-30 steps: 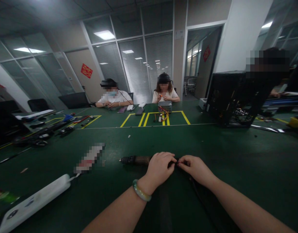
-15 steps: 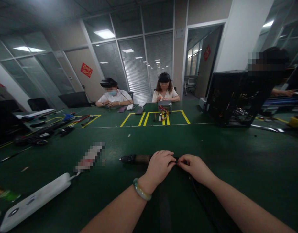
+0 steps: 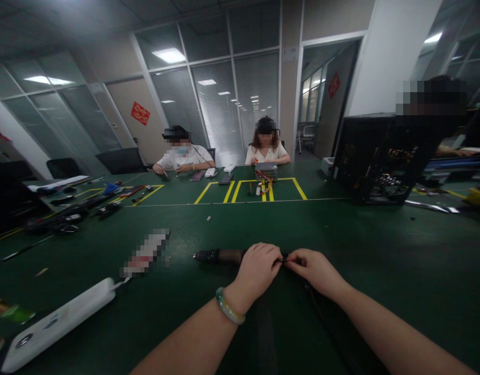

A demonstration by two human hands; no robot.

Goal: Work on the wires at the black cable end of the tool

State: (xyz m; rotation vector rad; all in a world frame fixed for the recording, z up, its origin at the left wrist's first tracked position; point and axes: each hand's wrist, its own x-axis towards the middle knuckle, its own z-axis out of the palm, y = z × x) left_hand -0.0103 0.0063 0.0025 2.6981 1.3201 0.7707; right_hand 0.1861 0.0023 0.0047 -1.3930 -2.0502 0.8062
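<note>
My left hand, with a pale green bangle on its wrist, grips a dark cylindrical handheld tool with a brown middle section. Its black end points left, and the rest is hidden in my hand. My right hand pinches a thin black cable close to my left fingertips. The cable runs down toward me across the green table mat. The exact join between cable and tool is hidden by my fingers.
A white power strip lies to my lower left, beside a blurred object. Two people sit across the table near a grey metal box with coloured wires. A black open frame stands far right, and tools lie far left.
My hands and the tool stay nearly in place, with only a slight shift of the view.
</note>
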